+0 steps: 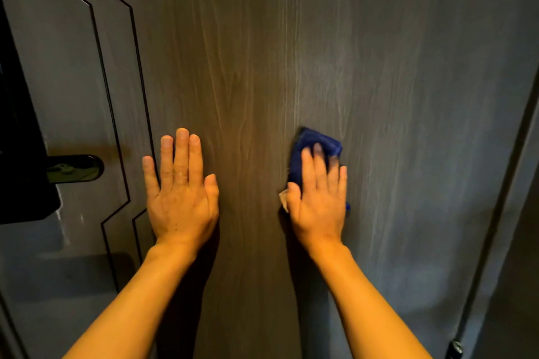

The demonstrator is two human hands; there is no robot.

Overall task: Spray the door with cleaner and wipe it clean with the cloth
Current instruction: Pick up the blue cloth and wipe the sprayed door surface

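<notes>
- Head view, progress: the wiping step looks to be in hand. The right hand (319, 198), at centre right of the frame, presses a folded dark blue cloth (316, 144) flat against the dark grey-brown wood-grain door (253, 52), fingers spread over it rather than curled round it; the cloth sticks out above the fingertips and a pale corner shows at the thumb side.
- The left hand (180, 186), at centre left, lies open and flat on the door with fingers together, holding nothing; it seems to brace the panel.
- No spray bottle is in the frame, so spraying is probably done, though no wet streaks or droplets can be made out to confirm it.
- How much of the door is already wiped cannot be judged; the surface looks alike all over.
- Hidden or unclear: the right fingertips are blurred. The glossy black lever handle (74, 168) and black lock plate (17, 125) at the left edge are cut off. The door's top and bottom lie outside the frame, and a small dark fitting (455, 348) at lower right is too dim to name.
</notes>
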